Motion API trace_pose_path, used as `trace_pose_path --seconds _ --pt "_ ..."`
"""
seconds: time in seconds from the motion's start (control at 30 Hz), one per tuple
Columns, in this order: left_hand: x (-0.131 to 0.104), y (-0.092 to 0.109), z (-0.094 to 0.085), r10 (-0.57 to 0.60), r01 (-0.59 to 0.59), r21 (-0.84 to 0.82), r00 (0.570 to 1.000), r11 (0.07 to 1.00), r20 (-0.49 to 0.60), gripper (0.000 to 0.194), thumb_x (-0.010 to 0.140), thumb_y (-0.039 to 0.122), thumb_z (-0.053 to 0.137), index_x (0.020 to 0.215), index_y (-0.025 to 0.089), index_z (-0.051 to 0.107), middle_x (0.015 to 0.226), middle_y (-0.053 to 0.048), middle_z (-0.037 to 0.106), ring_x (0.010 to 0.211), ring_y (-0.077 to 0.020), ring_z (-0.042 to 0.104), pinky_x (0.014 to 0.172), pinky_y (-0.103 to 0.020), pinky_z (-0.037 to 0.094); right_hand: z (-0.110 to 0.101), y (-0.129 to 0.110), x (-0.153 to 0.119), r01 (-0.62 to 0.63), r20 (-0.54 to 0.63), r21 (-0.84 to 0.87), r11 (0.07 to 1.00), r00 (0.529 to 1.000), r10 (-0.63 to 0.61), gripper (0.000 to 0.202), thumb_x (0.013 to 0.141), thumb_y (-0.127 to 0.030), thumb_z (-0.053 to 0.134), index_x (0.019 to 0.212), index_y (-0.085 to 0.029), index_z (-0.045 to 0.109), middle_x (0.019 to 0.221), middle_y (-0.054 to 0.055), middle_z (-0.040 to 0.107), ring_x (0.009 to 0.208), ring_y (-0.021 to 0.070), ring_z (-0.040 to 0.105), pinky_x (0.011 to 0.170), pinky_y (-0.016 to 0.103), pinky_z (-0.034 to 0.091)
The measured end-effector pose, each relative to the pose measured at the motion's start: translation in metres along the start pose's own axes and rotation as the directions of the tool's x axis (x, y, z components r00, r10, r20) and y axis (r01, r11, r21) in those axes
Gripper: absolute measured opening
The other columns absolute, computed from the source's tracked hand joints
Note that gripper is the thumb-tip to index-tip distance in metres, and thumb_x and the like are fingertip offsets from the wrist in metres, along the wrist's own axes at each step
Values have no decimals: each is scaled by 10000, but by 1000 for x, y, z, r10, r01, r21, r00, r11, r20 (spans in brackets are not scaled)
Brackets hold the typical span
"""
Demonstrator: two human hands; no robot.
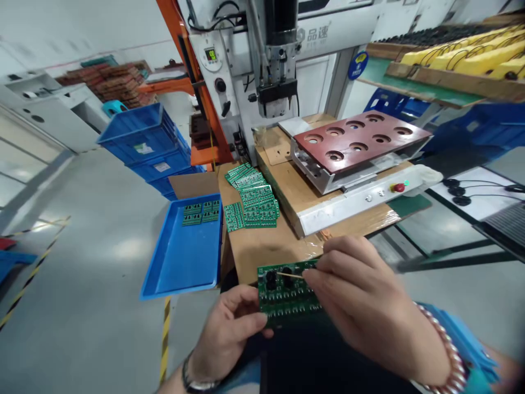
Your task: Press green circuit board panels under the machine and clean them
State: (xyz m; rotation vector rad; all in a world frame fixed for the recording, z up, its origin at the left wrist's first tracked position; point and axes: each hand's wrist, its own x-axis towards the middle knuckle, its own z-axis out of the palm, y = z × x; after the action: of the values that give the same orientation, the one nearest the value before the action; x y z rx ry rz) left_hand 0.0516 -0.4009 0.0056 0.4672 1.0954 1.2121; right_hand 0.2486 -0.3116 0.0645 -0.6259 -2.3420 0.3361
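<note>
A green circuit board [287,302] with black round parts is held in front of me, its left edge pinched by my left hand [232,328]. My right hand [356,301] is closed on a thin wooden stick [290,275], whose tip reaches a black part [271,279] on the board's upper left. The right hand covers the board's right end. Beyond it, several loose green circuit boards [257,202] lie overlapping on the brown tabletop [254,251].
A blue tray [180,273] at left holds several boards [200,212], with stacked blue crates [139,142] behind. A press machine [279,76] stands over a red-brown fixture plate [356,137] with round holes. A red button [398,187] sits on the front panel. Yellow blocks [471,54] fill a shelf.
</note>
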Motion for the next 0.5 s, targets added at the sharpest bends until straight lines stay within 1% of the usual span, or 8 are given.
trace_pose_path --seconds 0.17,0.3,0.5 --pt "0 -1 -1 -4 5 5 1000 1000 -17 192 542 204 811 698 180 703 637 2 677 573 -132 601 474 -218 512 2 0 0 -16 5 -5 1000 1000 16 109 769 -35 532 767 -125 592 700 31 505 773 148 421 676 332 365" --pt "0 0 1 -11 11 5 999 1000 -36 213 524 214 818 695 175 696 634 -3 674 562 -130 595 469 -218 505 1 0 0 -3 -1 1 1000 1000 3 133 770 -26 524 809 -124 606 694 30 507 787 153 432 677 326 366" --pt "-1 0 1 -10 9 -11 999 1000 -34 203 534 198 813 700 180 699 650 7 670 572 -122 594 475 -210 510 -2 -4 -1 5 24 6 1000 1000 -5 154 778 -34 514 848 -128 613 701 30 515 812 163 445 683 331 360"
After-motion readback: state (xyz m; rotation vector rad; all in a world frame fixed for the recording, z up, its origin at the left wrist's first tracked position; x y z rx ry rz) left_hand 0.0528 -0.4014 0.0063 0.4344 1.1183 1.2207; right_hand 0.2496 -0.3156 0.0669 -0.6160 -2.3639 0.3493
